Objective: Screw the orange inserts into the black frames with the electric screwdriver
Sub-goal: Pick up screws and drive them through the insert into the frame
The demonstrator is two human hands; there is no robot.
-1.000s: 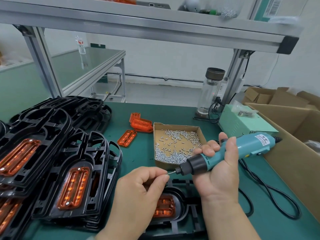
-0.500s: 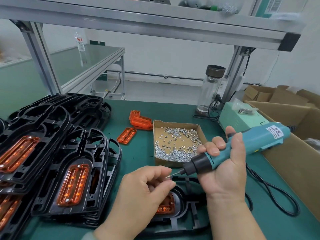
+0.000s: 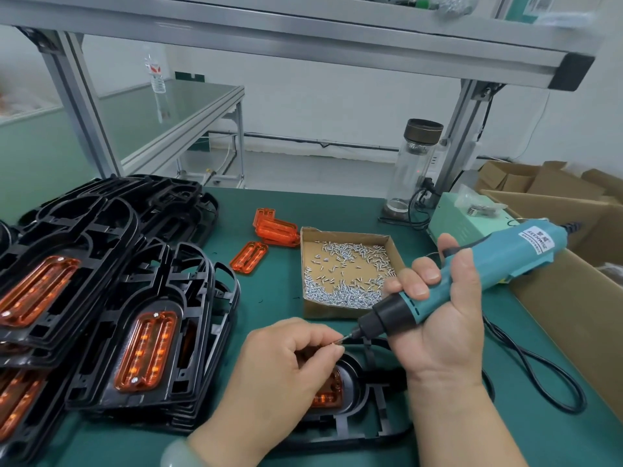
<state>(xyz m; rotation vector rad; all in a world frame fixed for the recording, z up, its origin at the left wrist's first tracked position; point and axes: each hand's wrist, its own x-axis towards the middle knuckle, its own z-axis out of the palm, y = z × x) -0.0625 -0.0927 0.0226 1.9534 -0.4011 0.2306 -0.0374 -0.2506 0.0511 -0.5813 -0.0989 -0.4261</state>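
— Where's the room?
— Left of the screw box [image 3: 333,310], open mat [image 3: 274,299] runs to the frame stack [image 3: 101,382]. On the box's right, a carton [image 3: 569,308] wall stands close.
— The grips?
— In front of the box, the right hand [image 3: 438,326] clenches the screwdriver [image 3: 499,262]. The left hand [image 3: 283,364] pinches a screw [image 3: 338,340] at its bit, above the frame [image 3: 381,411] and its insert [image 3: 326,397]

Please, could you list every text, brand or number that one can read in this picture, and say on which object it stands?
"KEENWISE" (my best reading): white label on the electric screwdriver in the right hand.
Characters above and below it: too small to read.
Barcode label above the top shelf: blurred.
Label of the water bottle on the far table: too small.
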